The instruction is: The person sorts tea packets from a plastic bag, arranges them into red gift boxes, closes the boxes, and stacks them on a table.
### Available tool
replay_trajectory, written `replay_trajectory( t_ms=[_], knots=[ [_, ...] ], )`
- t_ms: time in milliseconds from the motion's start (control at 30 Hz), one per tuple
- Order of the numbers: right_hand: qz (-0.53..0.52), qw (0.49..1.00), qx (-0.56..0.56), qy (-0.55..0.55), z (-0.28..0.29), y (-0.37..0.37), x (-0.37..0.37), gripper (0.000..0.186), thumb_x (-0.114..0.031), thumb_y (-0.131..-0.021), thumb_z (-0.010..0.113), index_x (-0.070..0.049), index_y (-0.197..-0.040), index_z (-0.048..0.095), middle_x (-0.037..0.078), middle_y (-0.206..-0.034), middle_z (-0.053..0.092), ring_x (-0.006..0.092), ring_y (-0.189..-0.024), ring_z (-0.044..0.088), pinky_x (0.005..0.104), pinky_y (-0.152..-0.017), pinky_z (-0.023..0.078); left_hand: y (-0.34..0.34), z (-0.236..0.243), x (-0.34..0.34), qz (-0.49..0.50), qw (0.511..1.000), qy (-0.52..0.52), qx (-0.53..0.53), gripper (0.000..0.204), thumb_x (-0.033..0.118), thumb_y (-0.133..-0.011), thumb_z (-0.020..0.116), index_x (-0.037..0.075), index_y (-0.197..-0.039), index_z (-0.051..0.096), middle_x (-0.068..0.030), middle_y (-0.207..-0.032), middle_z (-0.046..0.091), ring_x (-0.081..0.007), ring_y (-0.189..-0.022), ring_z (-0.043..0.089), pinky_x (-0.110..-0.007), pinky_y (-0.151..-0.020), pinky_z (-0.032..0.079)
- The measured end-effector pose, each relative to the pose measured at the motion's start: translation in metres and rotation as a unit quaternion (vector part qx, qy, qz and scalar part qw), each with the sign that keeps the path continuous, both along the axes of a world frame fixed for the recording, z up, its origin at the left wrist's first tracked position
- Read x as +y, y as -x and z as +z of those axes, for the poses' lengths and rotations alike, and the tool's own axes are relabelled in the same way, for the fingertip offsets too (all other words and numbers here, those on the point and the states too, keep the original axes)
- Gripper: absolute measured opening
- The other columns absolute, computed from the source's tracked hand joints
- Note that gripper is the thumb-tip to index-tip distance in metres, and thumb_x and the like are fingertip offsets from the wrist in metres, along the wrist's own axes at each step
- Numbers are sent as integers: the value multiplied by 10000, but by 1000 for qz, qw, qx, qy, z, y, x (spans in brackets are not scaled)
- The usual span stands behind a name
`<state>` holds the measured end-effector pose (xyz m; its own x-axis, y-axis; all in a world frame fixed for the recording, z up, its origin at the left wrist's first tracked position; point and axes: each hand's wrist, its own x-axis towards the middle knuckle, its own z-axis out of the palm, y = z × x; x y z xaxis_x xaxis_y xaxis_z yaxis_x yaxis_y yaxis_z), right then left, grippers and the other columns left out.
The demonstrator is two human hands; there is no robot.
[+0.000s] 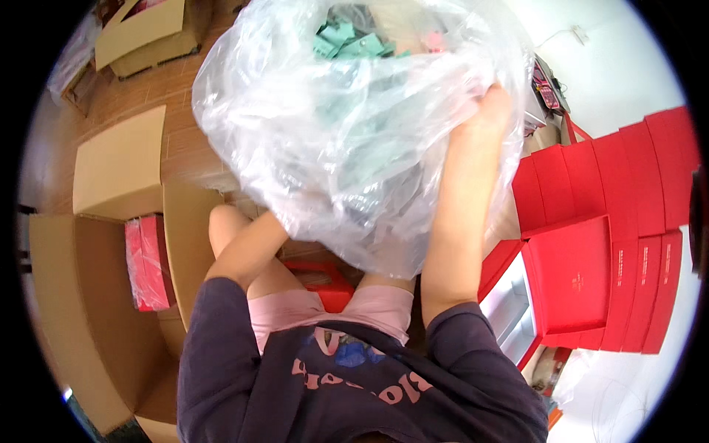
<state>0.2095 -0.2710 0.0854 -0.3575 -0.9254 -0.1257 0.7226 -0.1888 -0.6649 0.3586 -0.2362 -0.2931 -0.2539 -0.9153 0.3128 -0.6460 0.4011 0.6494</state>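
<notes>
— What is going on from where you stand?

— The person holds a big clear plastic bag (347, 140) up in front of the chest. The left hand (277, 221) is tucked under the bag's lower left; I cannot tell how its fingers are set. The right hand (491, 111) is closed on the film at the upper right edge.

— Which step would you call it?

— Handling the bag itself, I judge; any further move calls for a firm hold on that slippery film.

— Counts?

— Left of the grip, two shut cardboard boxes (122, 166) and one wrapped pink-red pack (148, 262). Inside the bag, several teal pieces (347, 40), too jumbled to count. Right of the grip, a stack of red gift boxes (613, 221), about ten.
</notes>
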Motion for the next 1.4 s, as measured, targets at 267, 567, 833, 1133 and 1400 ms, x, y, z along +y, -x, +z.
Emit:
replay_trajectory(
  t_ms=[267,567,833,1133,1400],
  knots=[
    [66,997,-37,23,-40,21,36,232,-198,-919,491,-10,-1022,578,69,-889,596,196,-775,594,332,-685,498,-73,-18,96,48,995,-40,-71,360,114,-925,402,31,-1267,477,-110,-1169,534,-263,-1086,511,-385,-964,400],
    [86,996,-25,-20,-27,28,95,151,-199,-910,541,-82,-960,624,27,-768,625,163,-635,617,303,-560,516,-87,-20,247,153,979,-113,-74,352,63,-899,430,18,-1241,500,-115,-1122,555,-269,-1044,534,-381,-938,415],
    [127,991,-22,-40,-71,24,74,194,-237,-889,559,-77,-971,630,44,-850,614,162,-733,600,315,-622,498,-37,-12,260,146,977,-144,-62,348,18,-876,455,7,-1218,521,-120,-1079,574,-274,-1006,554,-377,-914,429],
    [-69,967,207,-129,-84,94,108,218,-190,-871,548,-40,-1017,611,46,-920,581,152,-861,547,286,-758,455,-69,-1,281,159,974,-160,0,348,-33,-850,483,-5,-1191,544,-126,-1032,594,-280,-964,576,-373,-888,444],
    [6,626,730,275,-47,58,180,293,-180,-876,589,-42,-1134,604,137,-847,611,287,-890,566,395,-852,424,-135,140,301,406,902,41,143,210,-68,-863,442,-23,-1033,556,-93,-975,577,-218,-907,577,-342,-861,452]
  ],
)
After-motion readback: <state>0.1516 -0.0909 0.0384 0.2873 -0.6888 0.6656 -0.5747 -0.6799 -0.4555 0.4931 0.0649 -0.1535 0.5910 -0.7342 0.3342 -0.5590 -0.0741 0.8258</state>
